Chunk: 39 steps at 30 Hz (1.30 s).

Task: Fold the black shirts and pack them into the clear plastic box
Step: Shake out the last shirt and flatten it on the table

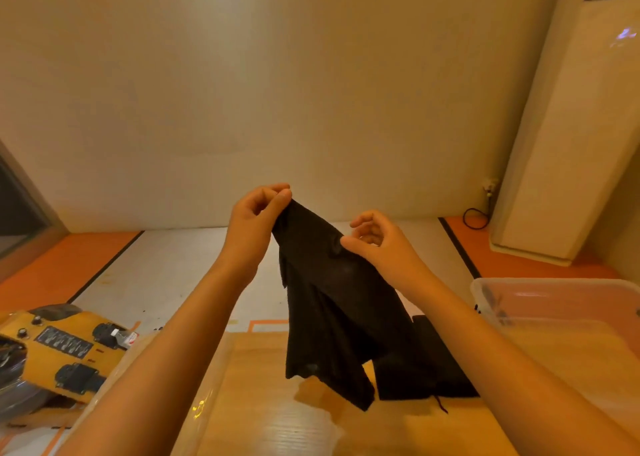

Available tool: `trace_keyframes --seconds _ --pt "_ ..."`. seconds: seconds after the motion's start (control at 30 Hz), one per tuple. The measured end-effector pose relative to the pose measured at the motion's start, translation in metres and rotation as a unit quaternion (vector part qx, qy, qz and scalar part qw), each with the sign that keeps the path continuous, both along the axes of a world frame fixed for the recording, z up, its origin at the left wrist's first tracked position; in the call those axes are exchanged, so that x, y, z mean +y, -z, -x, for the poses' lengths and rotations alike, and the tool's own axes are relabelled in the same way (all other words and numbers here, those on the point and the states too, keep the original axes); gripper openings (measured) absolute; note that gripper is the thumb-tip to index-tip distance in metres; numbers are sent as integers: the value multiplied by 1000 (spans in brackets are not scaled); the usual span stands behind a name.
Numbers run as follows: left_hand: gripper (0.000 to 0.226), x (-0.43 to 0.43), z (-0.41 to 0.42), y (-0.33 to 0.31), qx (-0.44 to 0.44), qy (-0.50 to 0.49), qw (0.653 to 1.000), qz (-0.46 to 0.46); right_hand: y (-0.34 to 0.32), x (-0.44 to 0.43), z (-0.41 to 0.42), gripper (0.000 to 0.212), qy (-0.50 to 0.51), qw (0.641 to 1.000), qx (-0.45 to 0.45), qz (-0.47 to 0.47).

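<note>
Forearms reach in from the near edge, two of them, over a wooden worktop (263, 417). One black shirt (332, 303) hangs above it, unfolded. The left hand (254, 221) has its fingers (282, 197) pinched closed on the shirt's top corner; the right hand (377, 244) touches the cloth, fingers curled, grip unclear. One clear plastic box (561, 303) sits at right, one yellow machine (65, 348) at left. Beyond stands one tall white air conditioner (561, 136).

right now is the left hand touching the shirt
Touching. The head view shows the left hand pinching the top corner of the black shirt between thumb and fingertips, and the cloth hangs down from that pinch above the table.
</note>
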<state>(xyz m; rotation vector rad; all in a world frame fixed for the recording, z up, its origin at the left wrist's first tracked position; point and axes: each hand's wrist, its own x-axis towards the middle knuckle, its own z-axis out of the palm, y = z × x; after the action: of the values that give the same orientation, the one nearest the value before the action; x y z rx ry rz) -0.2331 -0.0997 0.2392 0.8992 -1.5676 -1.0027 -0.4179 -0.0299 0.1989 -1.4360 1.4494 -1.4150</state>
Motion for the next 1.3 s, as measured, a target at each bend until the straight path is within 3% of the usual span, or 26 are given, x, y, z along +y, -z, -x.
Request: trace_keyframes --seconds 0.13,0.27,0.33,0.43,0.5,0.6,0.73,0.93,1.13,1.3 --pt "20 13 31 -15 -47 19 997 58 -30 5 -1 36 -46 996 58 45" --pt "22 18 56 -26 -80 19 991 105 -56 1 -4 23 -48 995 57 60" --pt "22 17 57 -34 -72 34 993 85 -67 -2 1 12 -55 996 24 66" --pt "32 13 47 -41 -35 125 991 8 -77 -7 8 12 -42 996 -22 81" --pt "41 9 39 -35 -70 161 984 -11 -79 -13 9 14 -18 993 -68 91" --pt "29 5 27 -23 -112 178 977 -43 -81 -25 8 16 35 988 -127 75" --pt "23 -8 6 -29 -75 196 976 -55 -84 -40 0 14 85 987 -125 54" --pt "17 -36 -18 -52 -48 140 989 16 -84 -59 -6 13 65 985 -131 96" --pt "17 -69 -46 -67 -76 81 990 84 -96 -74 11 16 152 965 -178 118" --pt "21 -91 -60 -75 -91 14 986 141 -101 -78 10 14 156 972 -112 133"
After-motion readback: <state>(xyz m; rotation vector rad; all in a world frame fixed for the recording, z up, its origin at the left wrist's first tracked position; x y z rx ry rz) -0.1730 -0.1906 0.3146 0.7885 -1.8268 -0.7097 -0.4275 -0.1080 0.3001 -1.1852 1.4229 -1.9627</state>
